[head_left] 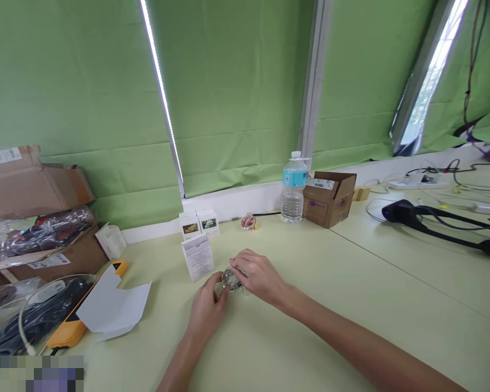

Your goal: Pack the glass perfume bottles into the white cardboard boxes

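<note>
Between my two hands is a small round clear container [231, 279] with something pale and greenish inside; its exact kind I cannot make out. My left hand [207, 302] grips it from the left, thumb and fingers at its side. From the right, my right hand [258, 273] bends over it with fingertips pinched at its top edge. Just behind the left hand stands an upright small white box [198, 257] with printed text. Two more small white boxes [198, 224] with flower pictures sit against the wall. Near them lies a small round clear ornament [248, 221] with pink inside.
A water bottle [294, 188] and an open cardboard box [330, 200] stand at the back. On the left are stacked cartons [32, 185], a yellow-orange tool [67, 332] and a folded white sheet [114, 305]. A black headset-like frame [436, 215] and cables lie at right.
</note>
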Tool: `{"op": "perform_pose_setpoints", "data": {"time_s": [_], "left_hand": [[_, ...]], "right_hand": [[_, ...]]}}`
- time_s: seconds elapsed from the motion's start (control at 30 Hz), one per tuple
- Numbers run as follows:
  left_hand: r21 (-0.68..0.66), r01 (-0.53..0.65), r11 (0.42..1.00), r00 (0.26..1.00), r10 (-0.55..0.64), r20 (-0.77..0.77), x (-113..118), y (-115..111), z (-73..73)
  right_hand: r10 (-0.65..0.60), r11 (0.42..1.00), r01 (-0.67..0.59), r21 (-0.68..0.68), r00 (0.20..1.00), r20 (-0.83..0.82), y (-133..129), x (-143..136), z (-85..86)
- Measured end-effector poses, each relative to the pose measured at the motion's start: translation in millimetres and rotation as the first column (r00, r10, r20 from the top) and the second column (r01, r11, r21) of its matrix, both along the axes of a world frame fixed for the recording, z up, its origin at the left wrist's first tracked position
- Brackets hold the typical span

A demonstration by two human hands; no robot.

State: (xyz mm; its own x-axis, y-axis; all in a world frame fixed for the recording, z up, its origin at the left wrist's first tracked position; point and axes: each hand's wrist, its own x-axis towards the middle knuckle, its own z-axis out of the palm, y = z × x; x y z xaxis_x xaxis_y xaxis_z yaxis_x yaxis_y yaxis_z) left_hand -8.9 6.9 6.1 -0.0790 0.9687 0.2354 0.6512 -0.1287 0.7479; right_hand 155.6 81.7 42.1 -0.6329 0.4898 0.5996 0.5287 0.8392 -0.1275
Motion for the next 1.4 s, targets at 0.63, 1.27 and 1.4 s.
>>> {"op": "perform_pose_setpoints", "data": {"time_s": [0.63, 1.27, 1.4], "left_hand": [[-0.021, -0.033, 0.999, 0.999, 0.033, -0.021, 1.9, -2.4, 1.6], [0.001, -0.015, 1.0, 1.0, 0.015, -0.001, 0.9, -2.3, 1.9], [0.001, -0.024, 1.0, 1.0, 0.024, 0.0, 1.5, -2.6, 1.8]], "right_hand": [[-0.131, 0.98, 0.155, -0.128, 0.975, 0.182, -11.3, -7.2, 22.8], [-0.134, 0.973, 0.153, -0.172, 0.984, 0.115, -10.0, -8.9, 20.4], [-0.132, 0.985, 0.148, -0.09, 0.977, 0.167, -12.6, -8.4, 21.0]]}}
